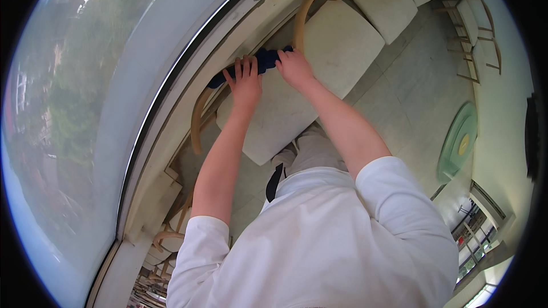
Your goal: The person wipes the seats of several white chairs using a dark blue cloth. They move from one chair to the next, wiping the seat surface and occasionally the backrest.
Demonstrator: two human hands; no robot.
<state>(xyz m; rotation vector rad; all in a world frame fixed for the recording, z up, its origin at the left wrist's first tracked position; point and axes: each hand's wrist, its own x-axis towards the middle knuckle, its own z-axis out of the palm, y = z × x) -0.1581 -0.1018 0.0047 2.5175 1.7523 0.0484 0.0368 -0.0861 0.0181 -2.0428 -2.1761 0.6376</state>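
Note:
A dark blue cloth [266, 59] lies along the curved wooden backrest [198, 115] of a chair with a pale padded seat [278, 111]. My left hand [246, 83] lies over the cloth's left part, fingers slightly spread and curled over the rail. Just to the right, my right hand [295, 66] grips the cloth's other end, close to where bare wood shows again. Both my thumbs are on the near side of the rail. What the fingertips touch behind the backrest is hidden.
A window [107, 72] with a sill [233, 28] runs along the left, close behind the chair. More padded chairs [383, 2] continue to the upper right. By the right wall are wooden chairs [475, 34] and a round green object [458, 143]. Several chairs [167, 239] stand at lower left.

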